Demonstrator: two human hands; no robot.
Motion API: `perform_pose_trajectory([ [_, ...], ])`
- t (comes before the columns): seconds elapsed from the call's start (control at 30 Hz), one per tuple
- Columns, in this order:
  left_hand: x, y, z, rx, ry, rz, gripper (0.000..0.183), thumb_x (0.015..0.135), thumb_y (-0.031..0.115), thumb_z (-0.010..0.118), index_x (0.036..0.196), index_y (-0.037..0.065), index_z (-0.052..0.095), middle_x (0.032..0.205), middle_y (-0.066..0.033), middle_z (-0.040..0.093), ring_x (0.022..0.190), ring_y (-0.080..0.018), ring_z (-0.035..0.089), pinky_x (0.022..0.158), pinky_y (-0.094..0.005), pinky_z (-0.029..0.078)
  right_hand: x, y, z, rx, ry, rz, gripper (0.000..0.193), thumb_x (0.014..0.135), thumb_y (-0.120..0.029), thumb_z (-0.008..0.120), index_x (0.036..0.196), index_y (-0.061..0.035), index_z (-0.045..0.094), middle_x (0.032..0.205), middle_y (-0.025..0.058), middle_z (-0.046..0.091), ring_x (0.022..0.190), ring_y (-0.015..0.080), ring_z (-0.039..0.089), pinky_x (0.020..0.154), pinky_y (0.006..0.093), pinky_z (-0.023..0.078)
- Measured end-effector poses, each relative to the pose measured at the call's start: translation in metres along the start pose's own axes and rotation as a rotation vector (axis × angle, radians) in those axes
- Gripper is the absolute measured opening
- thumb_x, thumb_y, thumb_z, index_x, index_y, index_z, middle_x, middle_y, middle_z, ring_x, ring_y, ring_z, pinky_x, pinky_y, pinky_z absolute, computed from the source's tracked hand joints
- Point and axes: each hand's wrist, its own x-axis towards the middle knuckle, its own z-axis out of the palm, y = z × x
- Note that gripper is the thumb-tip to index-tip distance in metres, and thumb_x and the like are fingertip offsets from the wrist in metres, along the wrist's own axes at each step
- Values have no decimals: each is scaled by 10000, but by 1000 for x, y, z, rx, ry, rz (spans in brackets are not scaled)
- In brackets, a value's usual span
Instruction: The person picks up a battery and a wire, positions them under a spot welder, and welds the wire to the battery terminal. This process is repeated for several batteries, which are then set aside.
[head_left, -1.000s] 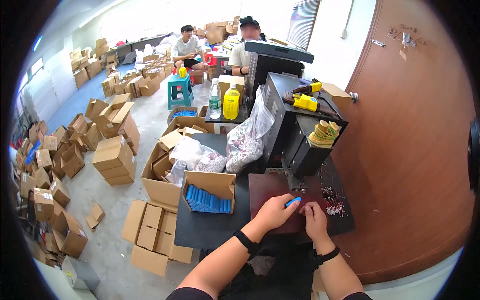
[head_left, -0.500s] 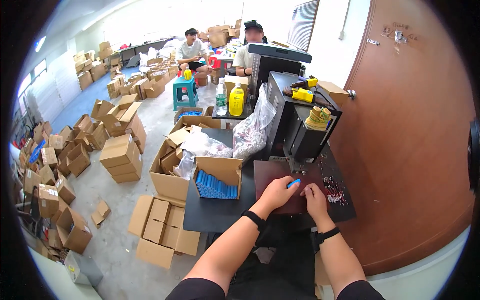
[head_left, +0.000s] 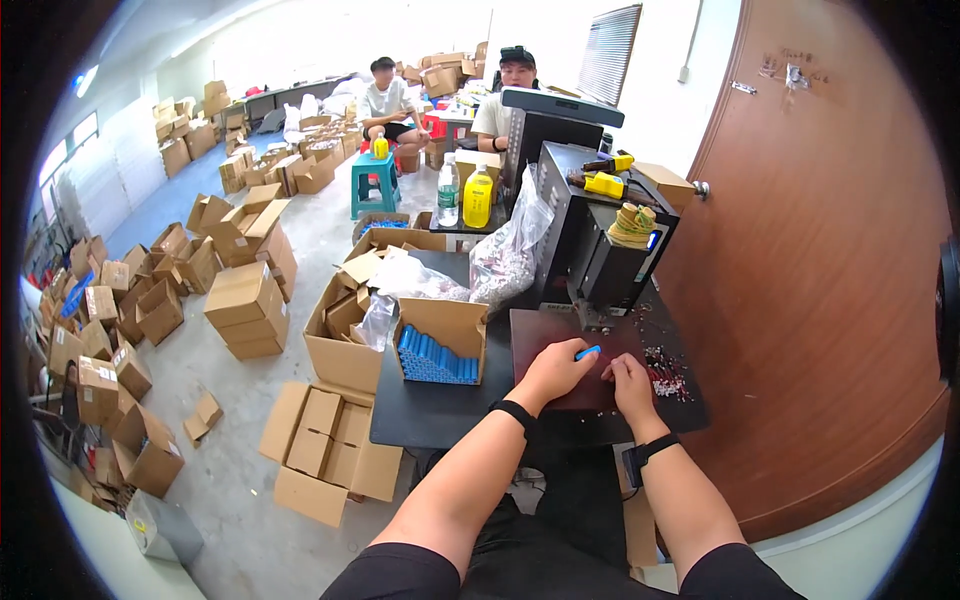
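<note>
My left hand (head_left: 558, 370) is closed around a small blue cylinder (head_left: 588, 352), one end of which shows past the thumb. It is over a dark red mat (head_left: 535, 335) in front of a black bench machine (head_left: 620, 262). A little to the right, my right hand (head_left: 630, 385) has its fingers curled together; whatever they pinch is too small to make out. Beside it lies a scatter of tiny red, white and metal parts (head_left: 668, 378). An open cardboard box (head_left: 440, 312) left of the mat holds stacked blue cylinders (head_left: 435, 356).
Clear plastic bags of small parts (head_left: 500, 262) lean behind the box. Yellow-handled tools (head_left: 605, 184) and a yellow coil (head_left: 633, 225) lie on the machine. A brown door (head_left: 800, 300) borders the right side. Open cartons (head_left: 330, 450) stand on the floor; two people sit further back.
My right hand has drawn slightly right, away from the left hand and closer to the tiny parts. The left hand still holds the blue cylinder. A small light now shows on the machine.
</note>
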Motion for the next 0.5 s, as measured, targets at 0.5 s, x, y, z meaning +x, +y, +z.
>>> perform_pose_trajectory([
  [0.5,-7,3,-4,-10,-105,23,335,963,353,630,1031,27,663,920,-258,669,890,-474,628,732,-498,510,-18,-9,-3,-125,60,34,267,1004,-154,511,797,-5,590,755,104,626,733,228,615,712,341,474],
])
